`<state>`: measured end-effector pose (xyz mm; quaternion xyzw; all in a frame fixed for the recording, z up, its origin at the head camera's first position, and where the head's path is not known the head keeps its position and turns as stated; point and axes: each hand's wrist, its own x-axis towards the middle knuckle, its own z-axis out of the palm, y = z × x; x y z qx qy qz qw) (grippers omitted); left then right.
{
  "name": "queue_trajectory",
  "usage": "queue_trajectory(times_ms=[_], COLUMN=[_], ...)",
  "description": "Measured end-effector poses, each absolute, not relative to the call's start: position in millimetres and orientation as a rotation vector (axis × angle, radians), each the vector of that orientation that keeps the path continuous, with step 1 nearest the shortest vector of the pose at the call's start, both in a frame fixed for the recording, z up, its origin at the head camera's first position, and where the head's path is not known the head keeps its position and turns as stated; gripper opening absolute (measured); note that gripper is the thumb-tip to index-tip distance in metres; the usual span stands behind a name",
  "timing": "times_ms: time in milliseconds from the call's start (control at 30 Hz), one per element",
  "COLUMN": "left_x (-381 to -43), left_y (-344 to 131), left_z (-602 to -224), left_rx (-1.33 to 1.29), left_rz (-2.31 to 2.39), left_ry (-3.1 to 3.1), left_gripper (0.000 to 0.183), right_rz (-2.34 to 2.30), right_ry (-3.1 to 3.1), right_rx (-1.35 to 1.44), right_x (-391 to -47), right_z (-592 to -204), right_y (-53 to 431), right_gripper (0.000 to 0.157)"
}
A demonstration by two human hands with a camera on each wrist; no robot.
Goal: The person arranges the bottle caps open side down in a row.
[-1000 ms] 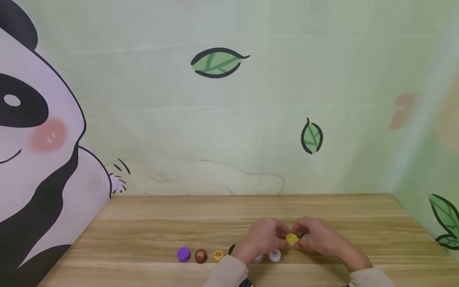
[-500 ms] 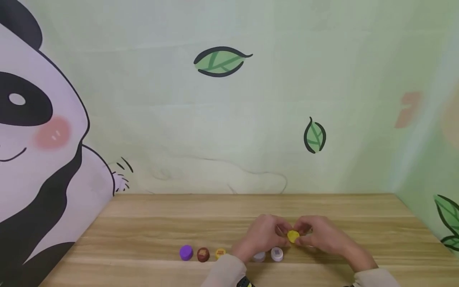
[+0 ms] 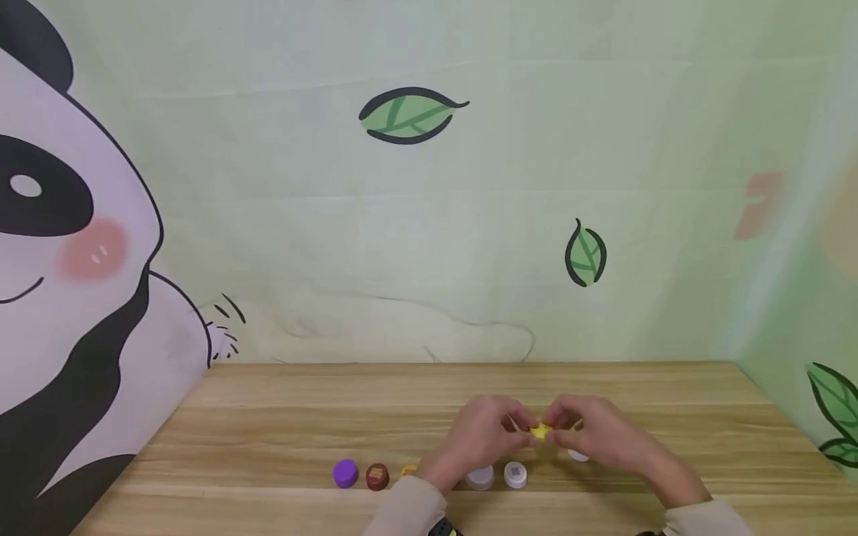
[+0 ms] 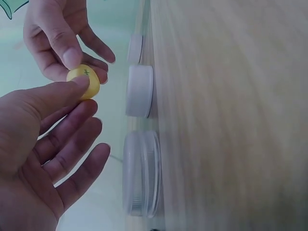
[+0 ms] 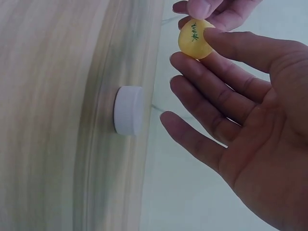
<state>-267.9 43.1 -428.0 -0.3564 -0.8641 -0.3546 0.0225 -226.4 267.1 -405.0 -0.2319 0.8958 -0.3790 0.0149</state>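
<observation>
A yellow bottle cap is pinched between both hands, above the wooden table. My left hand has its thumb pressed on the cap's side, the other fingers spread loosely below in the left wrist view. From the opposite side my right hand grips the same cap with thumb and fingers. Green writing shows on the cap in both wrist views. A white cap lies under the right hand, partly covered by it.
Along the wooden table a row of caps runs leftward: a white one with a printed mark, a pale translucent one, a yellow one partly behind the left forearm, a brown-red one and a purple one.
Both hands have risen a little with the yellow cap, and it is turned so its round face no longer points at the head camera. More of the white cap under the right hand shows.
</observation>
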Motion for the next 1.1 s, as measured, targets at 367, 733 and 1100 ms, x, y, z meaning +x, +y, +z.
queue_trajectory(times_ms=[367, 733, 1100], left_x=[-264.9, -266.1, -263.1], left_y=[39.8, 41.7, 43.3], left_z=[-426.6, -426.0, -427.3], left_rx=[-1.115, -1.169, -1.167], left_rz=[-1.126, -1.175, -1.159], left_ry=[-2.647, -2.586, -2.596], left_gripper=[0.006, 0.015, 0.034], right_rz=[-1.191, -1.226, -1.235], right_ry=[2.773, 2.761, 2.742], right_rx=[-0.749, -0.739, -0.718], right_x=[-223.9, -225.0, -225.1], right_z=[-405.1, -402.4, -402.4], right_y=[266.7, 265.8, 268.7], right_gripper=[0.007, 0.005, 0.008])
